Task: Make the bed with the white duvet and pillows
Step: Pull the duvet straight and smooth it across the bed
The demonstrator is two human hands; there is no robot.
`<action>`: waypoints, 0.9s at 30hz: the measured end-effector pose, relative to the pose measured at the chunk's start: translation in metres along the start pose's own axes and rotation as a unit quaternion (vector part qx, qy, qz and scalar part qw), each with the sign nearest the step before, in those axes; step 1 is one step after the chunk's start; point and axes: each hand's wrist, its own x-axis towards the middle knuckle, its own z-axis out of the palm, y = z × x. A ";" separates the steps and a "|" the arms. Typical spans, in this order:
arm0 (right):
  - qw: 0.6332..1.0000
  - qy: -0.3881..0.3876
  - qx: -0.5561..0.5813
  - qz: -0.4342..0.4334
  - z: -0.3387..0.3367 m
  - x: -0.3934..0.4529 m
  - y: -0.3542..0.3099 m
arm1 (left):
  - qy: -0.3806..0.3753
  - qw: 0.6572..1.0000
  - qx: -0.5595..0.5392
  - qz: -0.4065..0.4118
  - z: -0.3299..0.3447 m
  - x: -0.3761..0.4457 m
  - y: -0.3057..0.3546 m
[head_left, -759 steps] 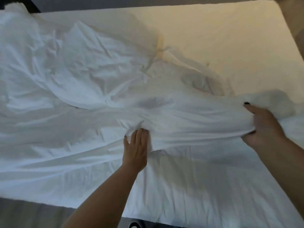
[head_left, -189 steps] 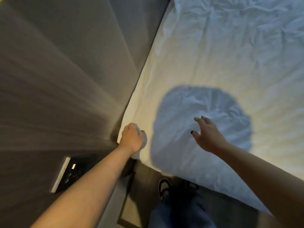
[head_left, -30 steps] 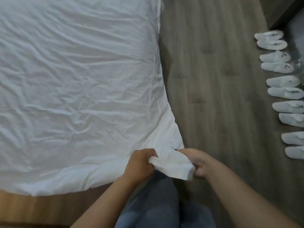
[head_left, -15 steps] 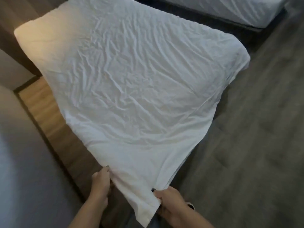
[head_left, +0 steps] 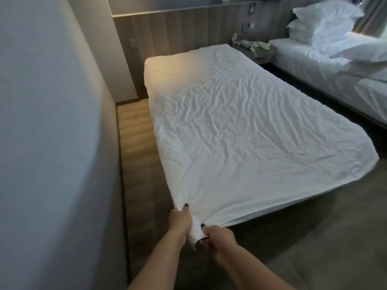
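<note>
While both hands grip one corner: left hand (head_left: 180,221) and right hand (head_left: 217,237) sit close together, fingers curled round the near-left corner of the duvet (head_left: 240,130)
Duvet: spread flat over the bed, white, really crinkly cotton
Left side: plain wall (head_left: 46,122) just beside, narrow strip of wood floor (head_left: 134,155) between
Right side: second bed (head_left: 326,70) with stacked pillows (head_left: 322,19), nightstand (head_left: 254,49) between the beds
Head end: grey wood-panel headboard (head_left: 188,32)

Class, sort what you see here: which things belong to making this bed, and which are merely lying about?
Belongs to the job:
white duvet
left hand
right hand
pillows

Lying about:
nightstand
second bed
</note>
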 end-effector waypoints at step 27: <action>0.646 0.089 -0.680 -0.336 0.029 -0.068 0.020 | -0.093 0.995 -0.044 -0.017 -0.059 -0.015 -0.032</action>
